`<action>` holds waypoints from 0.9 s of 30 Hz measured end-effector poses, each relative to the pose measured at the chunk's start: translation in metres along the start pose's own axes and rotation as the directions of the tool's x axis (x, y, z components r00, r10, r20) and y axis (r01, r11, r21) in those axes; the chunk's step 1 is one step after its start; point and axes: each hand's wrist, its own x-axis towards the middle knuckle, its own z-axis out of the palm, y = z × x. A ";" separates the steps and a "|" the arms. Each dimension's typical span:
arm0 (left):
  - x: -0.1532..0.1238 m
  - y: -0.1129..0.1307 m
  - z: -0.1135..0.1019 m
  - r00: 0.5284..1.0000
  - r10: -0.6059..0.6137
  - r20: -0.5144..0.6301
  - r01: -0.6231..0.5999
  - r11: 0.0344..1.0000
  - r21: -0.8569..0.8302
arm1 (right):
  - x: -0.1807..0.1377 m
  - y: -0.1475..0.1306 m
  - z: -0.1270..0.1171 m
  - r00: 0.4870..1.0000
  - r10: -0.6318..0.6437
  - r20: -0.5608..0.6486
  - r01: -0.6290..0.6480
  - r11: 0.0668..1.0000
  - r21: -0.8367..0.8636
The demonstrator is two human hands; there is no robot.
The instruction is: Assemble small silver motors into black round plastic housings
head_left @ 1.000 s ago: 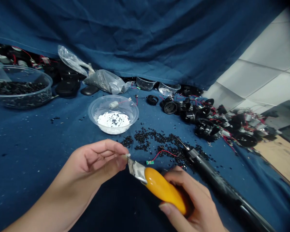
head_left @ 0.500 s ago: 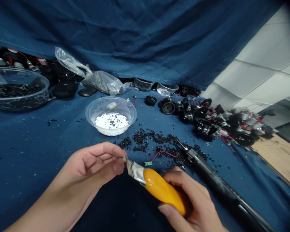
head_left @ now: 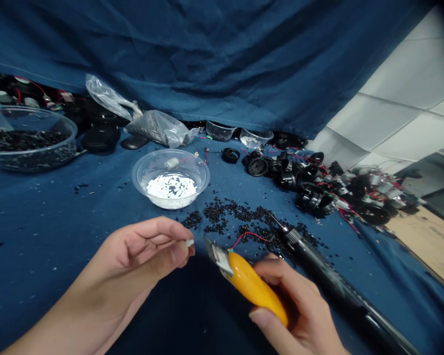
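Observation:
Between thumb and forefinger, my left hand (head_left: 148, 256) pinches a small white piece (head_left: 190, 242), whose tip sticks out past the fingers. My right hand (head_left: 292, 301) grips a yellow utility knife (head_left: 257, 286). Its metal blade end (head_left: 216, 252) points at the white piece, a short gap apart from it. Past my left hand stands a clear plastic bowl (head_left: 140, 177) with many small white pieces (head_left: 170, 186) in it and a small motor (head_left: 172, 163) near its far side. A red wire (head_left: 246, 233) lies behind the knife.
Many tiny black screws (head_left: 222, 213) are scattered on the blue cloth (head_left: 77, 222). A black electric screwdriver (head_left: 329, 273) lies to the right. Black housings and wired motors (head_left: 311, 190) are heaped behind it. A larger clear bowl (head_left: 64, 148) of black bits and a plastic bag (head_left: 161, 127) stand at the back left.
The knife blade has moved right, away from the white piece, and now partly covers the green circuit board. My left hand has stayed nearly still, with the white piece showing more.

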 end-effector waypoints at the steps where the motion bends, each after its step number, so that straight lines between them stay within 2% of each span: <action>1: 0.000 0.000 0.001 1.000 -0.014 0.006 0.014 1.000 -0.008 | 0.001 0.000 0.000 1.000 -0.024 0.006 0.024 1.000 0.007; 4: 0.001 0.001 0.006 1.000 0.011 0.019 -0.010 1.000 -0.022 | 0.002 -0.001 0.000 0.998 -0.064 0.012 0.063 0.998 0.018; 8: 0.002 0.000 0.008 0.999 0.051 0.011 -0.051 0.998 -0.021 | 0.000 -0.002 -0.001 0.999 -0.050 0.015 0.051 0.999 -0.020; 13: 0.002 -0.003 0.006 0.999 0.031 -0.036 -0.032 0.999 -0.010 | 0.001 -0.005 -0.003 0.999 -0.041 0.002 0.041 0.998 -0.051; 19: 0.002 -0.005 0.003 0.999 0.041 0.014 -0.041 0.999 0.007 | 0.005 -0.006 -0.003 0.998 -0.067 -0.002 0.067 0.996 -0.055; 23: 0.001 -0.001 0.002 0.999 -0.016 0.032 0.015 1.000 0.013 | 0.000 -0.003 -0.001 0.999 -0.001 0.033 0.001 1.000 -0.019; 27: 0.003 0.008 0.009 1.000 0.003 -0.002 -0.003 1.000 -0.029 | -0.004 0.006 -0.002 0.992 0.122 0.033 -0.122 0.992 0.022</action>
